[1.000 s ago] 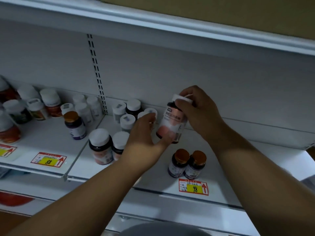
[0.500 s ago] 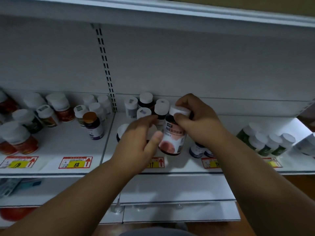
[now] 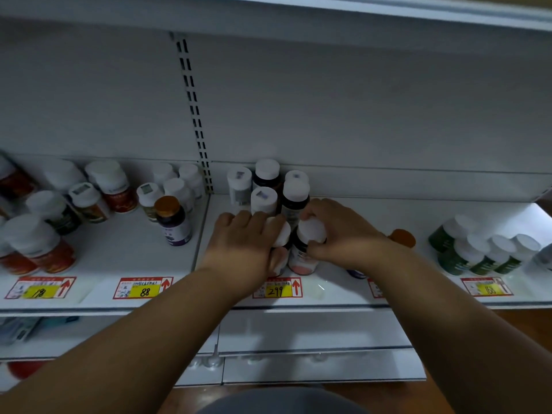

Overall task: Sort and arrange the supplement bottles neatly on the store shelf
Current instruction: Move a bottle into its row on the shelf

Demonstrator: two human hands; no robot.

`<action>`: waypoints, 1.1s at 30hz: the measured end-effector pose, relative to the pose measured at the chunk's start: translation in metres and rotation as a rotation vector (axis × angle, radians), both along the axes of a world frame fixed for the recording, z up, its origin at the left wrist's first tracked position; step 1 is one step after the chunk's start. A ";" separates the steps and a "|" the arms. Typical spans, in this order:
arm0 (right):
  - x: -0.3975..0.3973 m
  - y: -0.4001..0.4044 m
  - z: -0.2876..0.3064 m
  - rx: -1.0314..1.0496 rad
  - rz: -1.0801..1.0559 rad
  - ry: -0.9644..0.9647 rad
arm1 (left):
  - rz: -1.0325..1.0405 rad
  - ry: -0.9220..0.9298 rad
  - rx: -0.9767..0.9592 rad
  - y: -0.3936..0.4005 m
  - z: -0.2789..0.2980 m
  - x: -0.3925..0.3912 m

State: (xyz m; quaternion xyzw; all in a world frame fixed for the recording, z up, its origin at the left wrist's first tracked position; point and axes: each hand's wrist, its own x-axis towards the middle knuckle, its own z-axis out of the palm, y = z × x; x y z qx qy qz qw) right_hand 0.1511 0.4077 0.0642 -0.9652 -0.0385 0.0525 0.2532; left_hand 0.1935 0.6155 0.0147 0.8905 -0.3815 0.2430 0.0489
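Observation:
A dark bottle with a white cap and pink label (image 3: 304,258) stands on the white shelf (image 3: 388,222), near its front edge above the 299 price tag (image 3: 277,287). My right hand (image 3: 340,234) is closed around its cap and upper body. My left hand (image 3: 248,246) wraps a neighbouring white-capped bottle (image 3: 282,234) just to its left, mostly hidden by my fingers. Behind them stand several white-capped bottles (image 3: 265,180) against the back wall.
Left bay holds red-labelled bottles (image 3: 44,249) and an orange-capped purple bottle (image 3: 173,221). Green bottles (image 3: 478,252) cluster at the right. An orange cap (image 3: 402,236) shows behind my right wrist. A slotted upright (image 3: 194,115) divides the bays. Lower shelves sit below.
The pink-labelled bottle came down from mid-air onto the shelf front. My left hand moved onto the bottle beside it. The camera tilted down and right.

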 end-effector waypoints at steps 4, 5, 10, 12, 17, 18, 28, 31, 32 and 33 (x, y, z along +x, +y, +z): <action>-0.001 0.000 0.001 0.006 -0.003 0.029 | -0.008 -0.024 0.004 -0.001 0.000 0.001; 0.000 0.000 0.002 0.004 0.001 0.035 | -0.011 -0.023 0.005 -0.001 0.000 0.001; 0.007 0.006 0.006 0.062 -0.050 -0.011 | -0.011 -0.019 0.023 0.001 0.001 0.000; 0.022 0.005 0.009 0.106 -0.174 -0.121 | -0.010 -0.015 0.032 0.001 0.001 0.001; 0.072 -0.006 0.012 -0.025 -0.248 -0.095 | -0.009 -0.011 0.017 -0.002 0.003 0.002; 0.079 -0.005 0.010 -0.042 -0.215 -0.052 | -0.011 -0.008 0.012 -0.002 0.004 0.002; 0.088 0.002 0.013 -0.125 -0.096 -0.084 | 0.010 0.134 -0.112 0.004 0.019 -0.002; 0.079 0.003 0.031 -0.084 -0.146 -0.159 | 0.031 0.174 -0.170 0.012 0.023 -0.002; 0.075 0.004 0.036 -0.065 -0.172 -0.204 | 0.039 0.190 -0.203 0.014 0.024 -0.002; 0.072 0.005 0.040 -0.037 -0.201 -0.256 | 0.052 0.204 -0.232 0.017 0.025 -0.002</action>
